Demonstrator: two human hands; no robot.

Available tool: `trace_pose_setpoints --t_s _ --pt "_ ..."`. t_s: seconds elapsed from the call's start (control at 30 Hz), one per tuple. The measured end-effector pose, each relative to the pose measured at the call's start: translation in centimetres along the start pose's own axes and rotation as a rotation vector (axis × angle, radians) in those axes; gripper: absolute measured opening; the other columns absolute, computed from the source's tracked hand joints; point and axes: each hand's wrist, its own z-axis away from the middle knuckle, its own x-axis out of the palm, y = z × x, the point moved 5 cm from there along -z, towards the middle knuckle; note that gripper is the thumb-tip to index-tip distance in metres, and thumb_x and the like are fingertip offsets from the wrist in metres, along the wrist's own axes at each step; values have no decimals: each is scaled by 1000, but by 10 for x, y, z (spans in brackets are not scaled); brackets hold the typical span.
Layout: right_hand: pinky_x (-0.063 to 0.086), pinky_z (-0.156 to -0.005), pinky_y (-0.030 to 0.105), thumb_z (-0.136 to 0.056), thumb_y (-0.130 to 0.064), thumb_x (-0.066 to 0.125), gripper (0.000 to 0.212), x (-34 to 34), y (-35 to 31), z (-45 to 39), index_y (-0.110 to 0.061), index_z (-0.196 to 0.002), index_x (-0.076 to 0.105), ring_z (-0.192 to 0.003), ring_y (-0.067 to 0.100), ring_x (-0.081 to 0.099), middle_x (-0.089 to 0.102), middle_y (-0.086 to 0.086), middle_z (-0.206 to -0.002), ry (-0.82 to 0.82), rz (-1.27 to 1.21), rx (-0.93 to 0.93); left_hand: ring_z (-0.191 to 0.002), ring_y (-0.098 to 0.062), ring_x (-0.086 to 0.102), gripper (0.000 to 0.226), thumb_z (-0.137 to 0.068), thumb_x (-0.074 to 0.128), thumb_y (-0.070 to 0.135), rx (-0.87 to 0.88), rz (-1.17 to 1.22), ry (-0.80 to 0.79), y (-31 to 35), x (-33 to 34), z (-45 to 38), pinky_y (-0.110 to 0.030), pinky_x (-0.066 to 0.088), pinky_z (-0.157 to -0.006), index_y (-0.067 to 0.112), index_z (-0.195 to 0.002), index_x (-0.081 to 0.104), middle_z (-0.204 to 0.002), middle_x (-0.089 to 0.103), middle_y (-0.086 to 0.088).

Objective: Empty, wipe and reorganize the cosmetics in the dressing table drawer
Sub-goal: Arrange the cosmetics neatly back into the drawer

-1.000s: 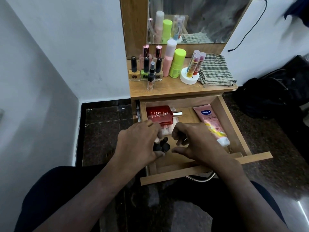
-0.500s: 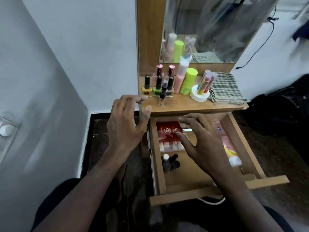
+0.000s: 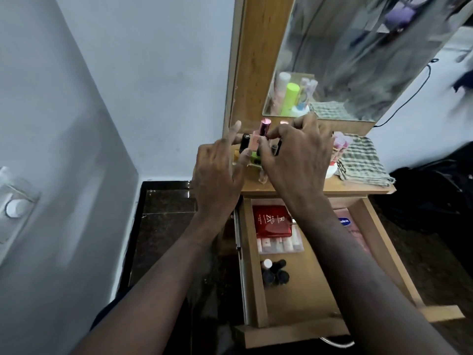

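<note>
Up top, wooden tabletop by white wall, both hands among bottles, grip unclear, drawer open.

The open wooden drawer holds a red perfume box, small dark bottles and a pink tube.

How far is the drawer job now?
Mostly done: the drawer holds a red box, small bottles and a pink tube. In hand: both hands reach the tabletop bottles. Left: those bottles and the cloth.
</note>
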Motion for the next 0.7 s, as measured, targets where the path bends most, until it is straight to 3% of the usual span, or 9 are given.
trace_pose_setpoints --t_s 0.13,0.27,0.5,0.6,0.7 --pt "36 -86 33 -91 -60 67 33 7 -1 -1 -30 -100 78 -110 22 48 55 -1 -112 -1 16 22 -109 -15 60 47 -106 54 55 -34 -33 -5 -7 6 -2 -30 54 -74 27 -144 61 -125 71 7" --pt "33 -86 31 -91 -59 69 31 9 -5 -2 -30 -99 78 -110 22 49 54 -2 -112 -2 6 6 -105 -16 59 42 -107 51 55 -69 -84 -27 -17 8 -2 -36 56 -73 21 -125 69 -121 69 5" --pt "42 -87 33 -89 -50 72 27 -4 -13 6 -26 -99 78 -109 21 49 57 -2 -112 55 -108 -79 -103 -15 60 31 -103 65 46 -52 37 75 -21 -45 9 -20 41 -78 20 -118 72 -116 73 7" --pt "37 -84 28 -91 -49 71 25 -24 -18 15 -26 -99 76 -109 19 48 58 -1 -113 82 -192 -116 -100 -14 61 26 -101 69 45 -110 90 111 -19 -79 22 -18 42 -78 23 -114 74 -112 74 12" --pt "34 -84 25 -93 -46 70 22 -49 -9 31 -25 -100 74 -106 15 49 56 -3 -109 29 -265 -133 -99 -14 62 26 -100 69 45 -155 166 42 -6 -97 39 -20 48 -79 23 -112 76 -109 74 13"
